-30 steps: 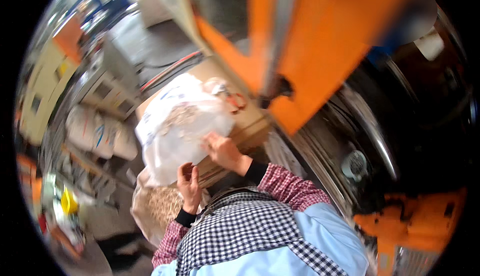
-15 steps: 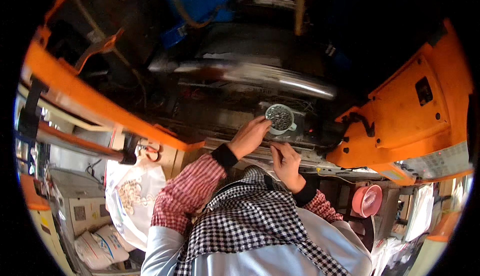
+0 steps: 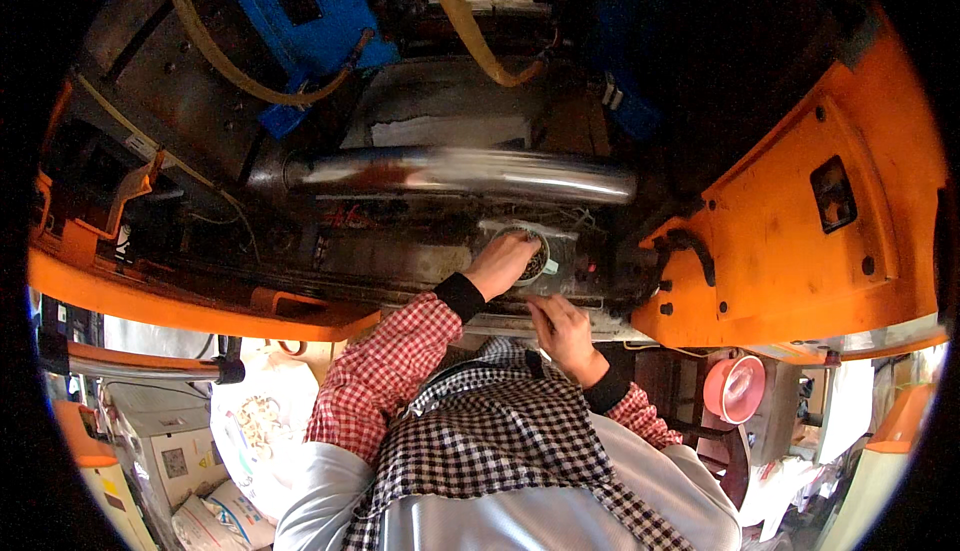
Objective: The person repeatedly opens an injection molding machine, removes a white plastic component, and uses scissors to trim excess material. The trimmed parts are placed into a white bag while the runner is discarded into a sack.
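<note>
Pale handled cup (image 3: 552,267) contains small grey pieces (image 3: 536,263). Left hand (image 3: 503,263) overlaps it, fingertips hidden; right hand (image 3: 567,339): fingers half-curled, hold unclear.

Sleeves (image 3: 365,381) red/wht check, cuffs (image 3: 460,297) blk. Apron (image 3: 490,431) blk/wht check — shirt (image 3: 470,526) pale grey-blue. Cup (image 3: 551,267) pale green, contents (image 3: 536,265) dk grey. Machine panel (image 3: 780,221) bright orange w/ blk handle (image 3: 706,251); guard rail (image 3: 180,296) orange too; block (image 3: 335,46) blue. Hose (image 3: 455,11) yellowish tan. Bar (image 3: 490,173) shiny silver w/ brownish patch. Bowl (image 3: 718,391) pinkish red — bag (image 3: 275,381) wht. Cabinet (image 3: 160,426) lt grey.
</note>
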A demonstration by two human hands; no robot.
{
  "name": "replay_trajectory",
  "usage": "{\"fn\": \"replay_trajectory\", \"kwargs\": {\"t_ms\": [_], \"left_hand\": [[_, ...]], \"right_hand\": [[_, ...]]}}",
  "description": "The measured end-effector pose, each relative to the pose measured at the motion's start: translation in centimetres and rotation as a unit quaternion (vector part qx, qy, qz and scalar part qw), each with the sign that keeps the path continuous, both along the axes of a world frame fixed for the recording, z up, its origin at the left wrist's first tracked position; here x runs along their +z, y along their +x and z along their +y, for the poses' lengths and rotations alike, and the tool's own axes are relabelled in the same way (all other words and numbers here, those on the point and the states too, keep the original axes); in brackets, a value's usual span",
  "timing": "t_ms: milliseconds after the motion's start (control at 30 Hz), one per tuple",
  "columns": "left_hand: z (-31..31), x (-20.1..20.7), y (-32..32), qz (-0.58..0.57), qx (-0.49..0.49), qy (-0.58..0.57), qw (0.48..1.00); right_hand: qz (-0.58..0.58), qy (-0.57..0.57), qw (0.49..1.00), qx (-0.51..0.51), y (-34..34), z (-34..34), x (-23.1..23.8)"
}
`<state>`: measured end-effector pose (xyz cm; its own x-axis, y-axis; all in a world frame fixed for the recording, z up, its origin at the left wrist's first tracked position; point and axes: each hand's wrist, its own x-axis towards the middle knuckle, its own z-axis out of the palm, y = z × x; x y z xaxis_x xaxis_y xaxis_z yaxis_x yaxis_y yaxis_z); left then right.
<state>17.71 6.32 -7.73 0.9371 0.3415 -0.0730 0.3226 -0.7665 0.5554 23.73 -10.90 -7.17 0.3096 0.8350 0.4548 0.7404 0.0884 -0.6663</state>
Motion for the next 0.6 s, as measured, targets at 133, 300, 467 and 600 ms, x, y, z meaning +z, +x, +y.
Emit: {"fn": "replay_trajectory", "kwargs": {"t_ms": [133, 300, 467, 600], "left_hand": [[-0.2, -0.9, -0.6, -0.087, 0.063, -0.028, 0.994], [-0.1, 0.9, -1.2, -0.082, 0.180, -0.178, 0.964], [1.1, 0.3, -2.6, -0.176, 0.241, -0.641, 0.707], [1.7, -0.8, -3.4, -0.225, 0.212, -0.717, 0.625]], "right_hand": [[-0.004, 0.033, 0.999, -0.034, 1.4, 1.1, -0.3], [0.050, 0.015, 0.997, -0.060, 2.8, 2.3, -0.5], [0.117, -0.028, 0.990, -0.072, 3.5, 4.4, -0.4], [0.197, -0.001, 0.980, -0.022, 3.1, 6.6, -0.8]]}}
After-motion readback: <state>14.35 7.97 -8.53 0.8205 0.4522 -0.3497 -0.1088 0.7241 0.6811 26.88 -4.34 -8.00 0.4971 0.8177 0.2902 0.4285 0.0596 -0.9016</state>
